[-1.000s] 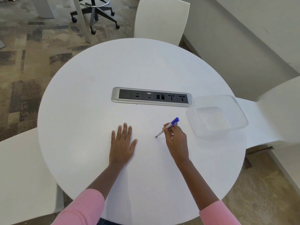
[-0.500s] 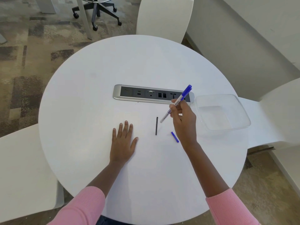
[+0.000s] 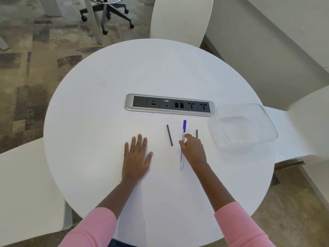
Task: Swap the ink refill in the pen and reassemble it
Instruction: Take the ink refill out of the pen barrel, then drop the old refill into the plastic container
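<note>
Round white table (image 3: 106, 104): one, bearing all items. Clear plastic tub (image 3: 263, 112): one, beyond and to the right of the grip, well apart from it. Socket strip (image 3: 170, 105): one, set into the table beyond the grip, lying crosswise. Left hand (image 3: 136, 157): palm down, flat on the table, fingers straight and close together, thumb spread, holding nothing; it lies to the left of the grip. Right hand (image 3: 193, 150): knuckles up, thumb and forefinger closed on the pen (image 3: 184, 127) at mid-barrel. Pen: one, long axis running away from the person, blue cap at the far end beyond the grip, white end nearer than it. Thin dark sticks: two, both roughly parallel to the pen; left stick (image 3: 169, 134) just left of the grip, right stick (image 3: 197, 133) just right, its near end hidden by the fingers.
</note>
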